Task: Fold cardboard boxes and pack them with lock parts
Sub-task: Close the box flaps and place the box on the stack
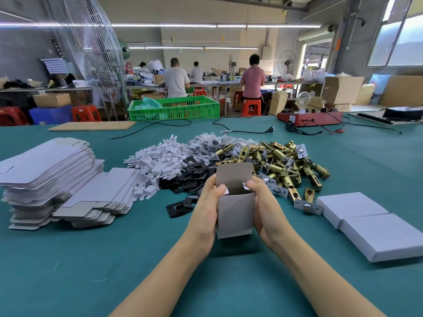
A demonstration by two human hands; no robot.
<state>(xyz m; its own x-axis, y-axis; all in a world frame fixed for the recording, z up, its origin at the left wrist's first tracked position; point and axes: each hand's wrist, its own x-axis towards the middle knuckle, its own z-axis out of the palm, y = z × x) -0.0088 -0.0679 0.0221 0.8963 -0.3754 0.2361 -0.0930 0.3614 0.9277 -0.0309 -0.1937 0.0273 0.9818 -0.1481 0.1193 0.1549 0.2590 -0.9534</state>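
— Two bare forearms are seen reaching in from the bottom edge, and a small grey cardboard box [235, 211] is held upright between the hands, just above the green counter [114, 259].

— And the grip? How is it set?

— On the left hand [207, 210], the fingers are wrapped round the box's left wall, with the thumb pressed onto a white side flap at the open top. The right hand [263, 207] is mirrored on the other wall, thumb laid on the opposite flap. Both grips are closed firmly on the box. Its top flap is stood straight up at the back, and the mouth is left open.

— What is laid out behind it?

— Lock parts, heaped just beyond the box: brass latch bolts [288, 163] are piled to the right, black strike plates [190, 175] are scattered in the middle, white plastic pieces [155, 161] are heaped to their left, and small clear bags [206, 143] are mounded further back.

— And the cardboard stock?

— Flat box blanks [50, 177] are stacked high at the left. Two closed white boxes [368, 223] are set side by side, touching, at the right. Further back, a green crate [174, 108] and a red test unit [309, 118] carrying a light bulb [303, 100] are seen. Other workers are seated at far benches.
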